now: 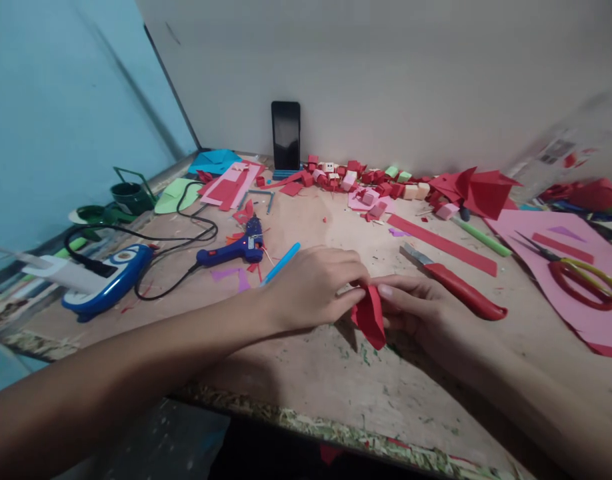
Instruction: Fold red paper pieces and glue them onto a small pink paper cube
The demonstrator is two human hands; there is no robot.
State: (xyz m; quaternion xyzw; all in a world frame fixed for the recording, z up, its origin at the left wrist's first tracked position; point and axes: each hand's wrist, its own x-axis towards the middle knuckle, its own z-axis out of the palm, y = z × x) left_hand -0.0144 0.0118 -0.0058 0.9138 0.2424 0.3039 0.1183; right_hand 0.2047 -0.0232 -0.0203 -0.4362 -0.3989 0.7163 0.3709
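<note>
Between my two hands is a folded piece of red paper [370, 319], held above the wooden table near its front edge. The fingers of my left hand [319, 283] pinch its upper edge from the left. From the right, my right hand [421, 307] grips the same paper with thumb and fingers; some of those fingers are hidden behind it. A knife with a red handle [463, 290] lies just beyond my right hand. Past my left wrist rests a blue stick [281, 263], and a blue glue gun [236, 247] lies farther left.
A phone [286, 137] leans upright against the wall. Several small paper cubes [369, 177] line the table's back. Scissors [581, 277] lie on pink paper [531, 237] at right. The glue gun's black cord loops toward a blue power strip [109, 283] at left. A red strip [441, 243] lies mid-table.
</note>
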